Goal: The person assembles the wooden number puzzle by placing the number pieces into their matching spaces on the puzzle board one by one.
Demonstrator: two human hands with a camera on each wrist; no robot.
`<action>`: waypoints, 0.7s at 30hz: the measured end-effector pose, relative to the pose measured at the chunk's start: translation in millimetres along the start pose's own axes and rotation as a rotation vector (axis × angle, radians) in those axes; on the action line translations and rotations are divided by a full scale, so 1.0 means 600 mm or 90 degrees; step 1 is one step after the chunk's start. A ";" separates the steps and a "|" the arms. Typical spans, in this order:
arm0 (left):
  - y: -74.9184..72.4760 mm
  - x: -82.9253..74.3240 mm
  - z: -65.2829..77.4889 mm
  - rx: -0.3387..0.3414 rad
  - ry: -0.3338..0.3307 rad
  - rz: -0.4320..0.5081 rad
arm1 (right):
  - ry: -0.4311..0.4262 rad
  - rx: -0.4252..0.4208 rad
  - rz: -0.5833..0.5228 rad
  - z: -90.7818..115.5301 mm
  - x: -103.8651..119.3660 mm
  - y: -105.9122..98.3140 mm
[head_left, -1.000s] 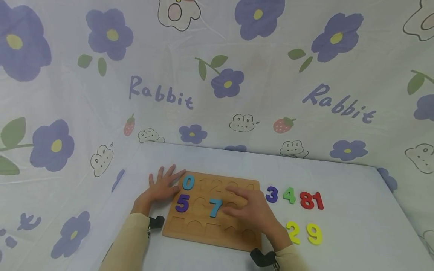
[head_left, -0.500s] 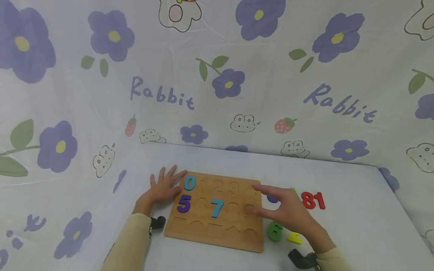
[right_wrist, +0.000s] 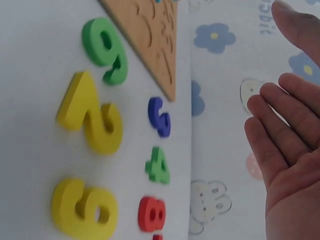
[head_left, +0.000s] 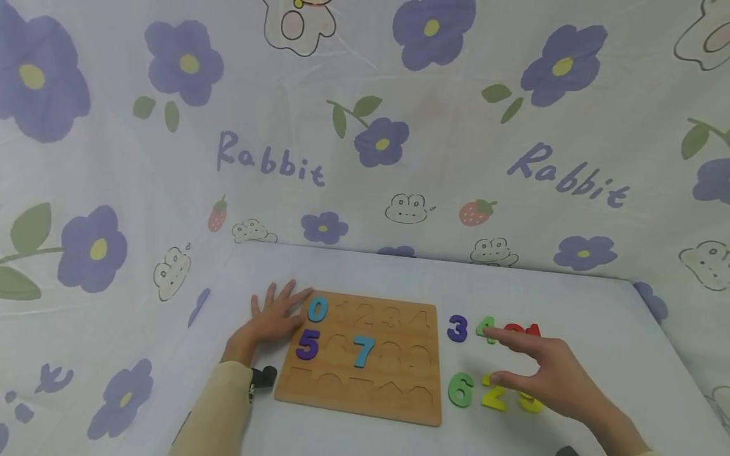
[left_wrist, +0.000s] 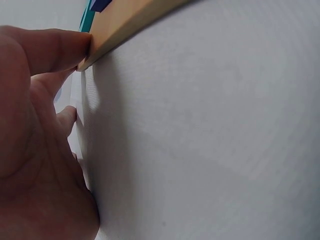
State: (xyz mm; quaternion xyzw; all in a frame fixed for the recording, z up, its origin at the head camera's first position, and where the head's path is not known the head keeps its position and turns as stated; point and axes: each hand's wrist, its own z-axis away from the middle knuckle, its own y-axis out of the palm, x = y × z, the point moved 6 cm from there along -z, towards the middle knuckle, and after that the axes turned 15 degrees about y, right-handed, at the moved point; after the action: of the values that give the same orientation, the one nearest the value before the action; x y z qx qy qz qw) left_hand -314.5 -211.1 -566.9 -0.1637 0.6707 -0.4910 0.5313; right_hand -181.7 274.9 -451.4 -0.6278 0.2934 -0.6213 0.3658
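My left hand (head_left: 275, 318) lies with spread fingers at the left edge of the wooden number board (head_left: 365, 402). In the left wrist view its thumb (left_wrist: 62, 49) touches the board's side. A blue 0 (head_left: 317, 310), a purple 5 (head_left: 308, 345) and a blue 7 (head_left: 363, 351) sit on the board. My right hand (head_left: 561, 373), holding nothing, hovers over the loose numbers with thumb and fingers apart. Under or near it are a green 4 (head_left: 486, 330), a yellow 2 (head_left: 493, 398), a yellow 9 (right_wrist: 85, 210) and a red 8 (right_wrist: 151, 214), partly covered in the head view.
Between the board and the right hand lie a purple 3 (head_left: 457, 329) and a green 6 (head_left: 460, 389). A red 1 (head_left: 533, 331) shows behind the right fingers. The white table (head_left: 342, 437) ends at a flower-patterned cloth (head_left: 353, 209) at the back.
My right hand has moved right, from above the board to above the loose numbers, uncovering the 3 and 6. The left hand stays at the board's edge.
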 end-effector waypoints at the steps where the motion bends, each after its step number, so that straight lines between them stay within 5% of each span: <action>1: 0.000 0.000 0.000 0.001 -0.001 0.000 | 0.007 -0.001 0.007 0.004 -0.007 -0.003; 13: 0.019 0.030 -0.011 -0.017 0.005 -0.010 | 0.111 0.019 0.071 0.039 -0.098 -0.014; 21: 0.016 0.028 -0.008 -0.020 0.013 -0.010 | 0.150 0.032 0.079 0.053 -0.141 -0.008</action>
State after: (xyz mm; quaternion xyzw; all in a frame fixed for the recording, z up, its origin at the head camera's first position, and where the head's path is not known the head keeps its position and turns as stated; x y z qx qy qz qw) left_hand -322.1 -216.7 -584.6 -0.1726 0.6826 -0.4862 0.5176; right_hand -155.1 350.1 -493.9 -0.5219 0.3570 -0.6737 0.3824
